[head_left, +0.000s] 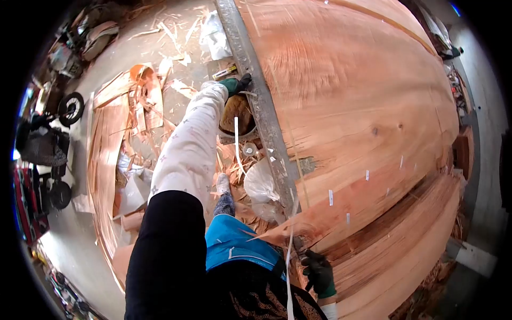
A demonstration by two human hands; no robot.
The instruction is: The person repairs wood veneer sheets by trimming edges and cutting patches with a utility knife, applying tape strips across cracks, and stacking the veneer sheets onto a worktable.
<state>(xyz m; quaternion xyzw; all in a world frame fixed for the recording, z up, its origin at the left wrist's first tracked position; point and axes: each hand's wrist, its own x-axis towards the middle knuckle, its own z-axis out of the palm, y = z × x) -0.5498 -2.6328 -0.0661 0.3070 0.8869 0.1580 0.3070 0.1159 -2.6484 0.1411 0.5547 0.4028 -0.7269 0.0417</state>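
Nearest the body, the dark-gloved right hand (pixel 319 274) has bent fingers beside the near edge of the wood veneer sheets (pixel 352 106); whether it grips anything I cannot tell. The veneer lies spread over the bench (pixel 234 26), its side running along the metal left edge, presumably to keep it within reach. Short tape pieces (pixel 330 197) dot the near part, seemingly to hold splits together. Farther off, the left hand (pixel 237 84) meets that left edge, perhaps as a brace, its grip unclear
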